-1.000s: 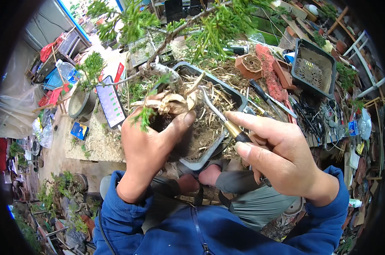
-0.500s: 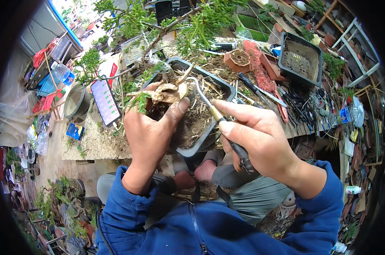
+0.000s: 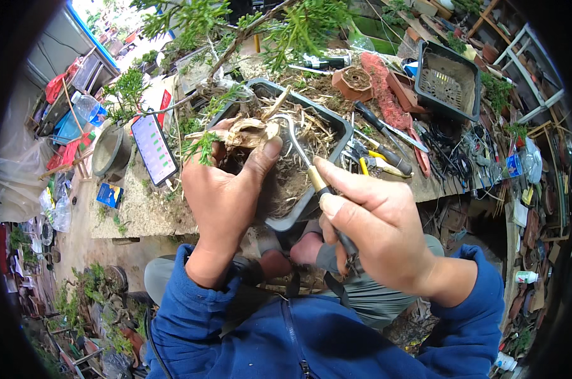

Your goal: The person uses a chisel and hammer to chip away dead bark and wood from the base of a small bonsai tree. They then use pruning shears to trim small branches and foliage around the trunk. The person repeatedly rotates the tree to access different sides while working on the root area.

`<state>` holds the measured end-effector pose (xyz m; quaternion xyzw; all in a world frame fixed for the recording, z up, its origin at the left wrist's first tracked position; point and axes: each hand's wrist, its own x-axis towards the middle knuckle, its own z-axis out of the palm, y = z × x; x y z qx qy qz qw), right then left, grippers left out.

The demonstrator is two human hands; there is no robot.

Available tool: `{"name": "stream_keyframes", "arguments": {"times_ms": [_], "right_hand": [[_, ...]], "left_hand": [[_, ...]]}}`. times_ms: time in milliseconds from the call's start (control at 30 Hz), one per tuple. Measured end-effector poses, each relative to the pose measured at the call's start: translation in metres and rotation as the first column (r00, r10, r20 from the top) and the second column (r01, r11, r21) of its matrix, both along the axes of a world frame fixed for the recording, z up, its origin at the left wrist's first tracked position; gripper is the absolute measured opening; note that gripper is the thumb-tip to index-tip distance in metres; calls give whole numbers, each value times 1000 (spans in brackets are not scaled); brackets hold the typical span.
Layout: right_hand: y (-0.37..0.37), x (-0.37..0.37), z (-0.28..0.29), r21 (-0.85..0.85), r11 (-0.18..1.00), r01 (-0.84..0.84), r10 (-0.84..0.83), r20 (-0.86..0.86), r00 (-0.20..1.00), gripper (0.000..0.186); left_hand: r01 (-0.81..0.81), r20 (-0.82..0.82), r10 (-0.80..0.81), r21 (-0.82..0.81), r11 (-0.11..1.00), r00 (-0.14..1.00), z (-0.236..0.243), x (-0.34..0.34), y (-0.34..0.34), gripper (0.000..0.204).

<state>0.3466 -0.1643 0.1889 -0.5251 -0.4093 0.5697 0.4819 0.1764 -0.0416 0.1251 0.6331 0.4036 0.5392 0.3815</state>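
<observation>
My left hand (image 3: 224, 189) grips a pale, splintered trunk stub (image 3: 247, 134) of a juniper, thumb on its near side. Green juniper sprays (image 3: 308, 41) hang from a long branch at the top. In my right hand (image 3: 384, 224) is a hooked carving tool (image 3: 310, 165) with a bent metal shaft, brass collar and dark handle; my index finger lies along it. The hook's end is right beside the stub; whether they touch I cannot tell. Beneath both hands stands a dark rectangular pot (image 3: 289, 221) with soil and wood shavings.
Left on the bench are a lit phone (image 3: 154, 148), a round grey pot (image 3: 112, 151) and a small blue box (image 3: 110, 195). Right of the pot lie yellow-handled pliers (image 3: 363, 165), a knife (image 3: 387, 128), a terracotta pot (image 3: 352, 83) and a black plastic tray (image 3: 450, 82).
My right hand has dropped slightly, tilting the tool's handle steeper. The yellow-handled pliers beyond it now show more. My left hand keeps its hold on the stub.
</observation>
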Motion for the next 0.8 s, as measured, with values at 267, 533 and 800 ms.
{"name": "stream_keyframes", "arguments": {"times_ms": [267, 533, 800], "right_hand": [[-8, -26, -10, 21, 994, 103, -101, -96, 990, 53], [-11, -63, -27, 104, 967, 232, -221, -108, 969, 57], [-15, -74, -14, 20, 952, 306, -291, -255, 922, 61]], "left_hand": [[-5, -68, 9, 61, 998, 998, 6, 0, 2, 28], [19, -515, 448, 671, 741, 730, -3, 0, 14, 22], [-61, -476, 379, 557, 828, 794, -3, 4, 12, 7]]}}
